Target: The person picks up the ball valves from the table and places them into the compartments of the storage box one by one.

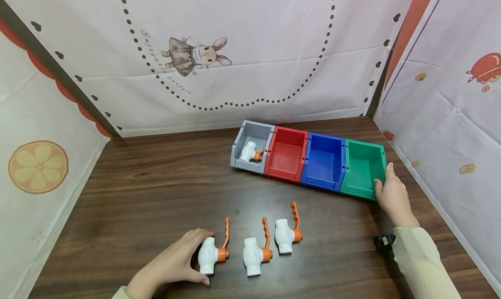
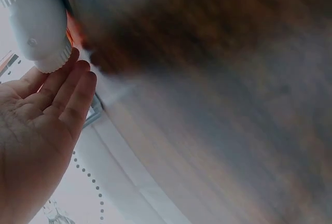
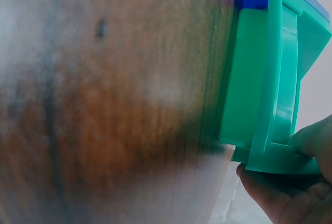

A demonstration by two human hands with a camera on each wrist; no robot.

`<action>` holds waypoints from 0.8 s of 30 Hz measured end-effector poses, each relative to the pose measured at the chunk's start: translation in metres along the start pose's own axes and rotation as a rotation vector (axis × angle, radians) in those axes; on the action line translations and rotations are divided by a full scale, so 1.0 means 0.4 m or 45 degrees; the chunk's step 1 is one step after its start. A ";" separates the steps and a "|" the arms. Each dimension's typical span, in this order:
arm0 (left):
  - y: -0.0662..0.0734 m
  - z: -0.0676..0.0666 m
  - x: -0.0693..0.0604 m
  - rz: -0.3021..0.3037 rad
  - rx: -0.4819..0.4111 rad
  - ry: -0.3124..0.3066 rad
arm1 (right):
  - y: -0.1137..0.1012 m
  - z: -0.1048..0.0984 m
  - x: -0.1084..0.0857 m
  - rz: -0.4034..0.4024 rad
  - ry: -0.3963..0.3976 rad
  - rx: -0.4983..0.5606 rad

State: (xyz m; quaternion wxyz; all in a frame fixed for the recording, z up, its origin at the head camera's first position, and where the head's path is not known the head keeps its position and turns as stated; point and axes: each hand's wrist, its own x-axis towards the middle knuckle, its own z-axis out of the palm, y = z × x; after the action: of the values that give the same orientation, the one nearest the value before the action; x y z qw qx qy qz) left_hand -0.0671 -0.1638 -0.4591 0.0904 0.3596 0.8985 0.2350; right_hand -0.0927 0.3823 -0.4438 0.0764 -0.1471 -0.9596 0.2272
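Observation:
In the head view my left hand point(image 1: 176, 260) curves around the left side of a white ball valve point(image 1: 206, 256) with an orange lever. Its fingers are by the valve's top end and its thumb is near the bottom end. The left wrist view shows straight fingers beside the white valve body point(image 2: 39, 24); the thumb is out of sight there. My right hand point(image 1: 394, 197) pinches the right wall of the green bin point(image 1: 362, 166), thumb on the inner side and fingers outside. Two more valves, a middle one point(image 1: 253, 256) and a right one point(image 1: 285, 236), lie alongside.
Left of the green bin, joined in a row, are a blue bin point(image 1: 324, 160), a red bin point(image 1: 287, 153) and a grey bin point(image 1: 252, 127). Another valve point(image 1: 248, 151) lies in the grey bin. Printed cloth point(image 1: 274, 90) hangs around the wooden table point(image 1: 156, 194).

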 end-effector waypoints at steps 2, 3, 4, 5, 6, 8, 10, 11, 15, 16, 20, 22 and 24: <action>0.000 0.000 0.000 0.016 0.001 0.019 | 0.003 0.000 0.000 0.004 -0.005 0.003; 0.000 0.000 0.000 0.028 0.003 0.032 | 0.003 0.000 0.000 0.006 -0.007 0.005; -0.001 0.000 0.000 0.037 0.004 0.043 | 0.005 0.000 0.000 0.007 -0.010 0.006; -0.001 0.000 0.000 0.049 0.005 0.054 | 0.007 0.001 0.001 0.010 -0.013 0.007; -0.002 0.000 0.000 0.055 0.006 0.059 | 0.008 0.001 0.001 0.012 -0.014 0.007; -0.002 -0.001 0.000 0.067 0.007 0.064 | 0.009 0.001 0.001 0.015 -0.013 0.007; -0.001 -0.004 0.000 0.073 0.000 0.057 | 0.009 0.001 0.001 0.017 -0.009 0.005; 0.000 -0.005 0.000 0.072 0.000 0.050 | 0.010 0.001 0.000 0.017 -0.006 0.005; 0.003 -0.011 -0.001 0.055 0.004 0.016 | 0.010 0.002 0.000 0.014 0.001 0.010; 0.003 -0.012 -0.001 0.049 0.009 0.008 | 0.010 0.002 -0.001 0.012 0.002 0.011; 0.003 -0.013 -0.003 0.038 0.024 0.001 | 0.006 0.002 -0.001 0.011 0.007 0.020; 0.002 -0.013 -0.002 0.044 0.025 0.011 | 0.004 0.002 -0.001 0.011 0.008 0.024; 0.001 -0.014 -0.002 0.049 0.020 0.017 | 0.003 0.002 -0.001 0.011 0.006 0.026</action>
State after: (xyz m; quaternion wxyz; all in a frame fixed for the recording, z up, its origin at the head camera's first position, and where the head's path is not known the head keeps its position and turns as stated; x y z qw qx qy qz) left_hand -0.0682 -0.1661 -0.4543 0.0772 0.3759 0.8938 0.2319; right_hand -0.0923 0.3829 -0.4449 0.0790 -0.1511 -0.9564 0.2370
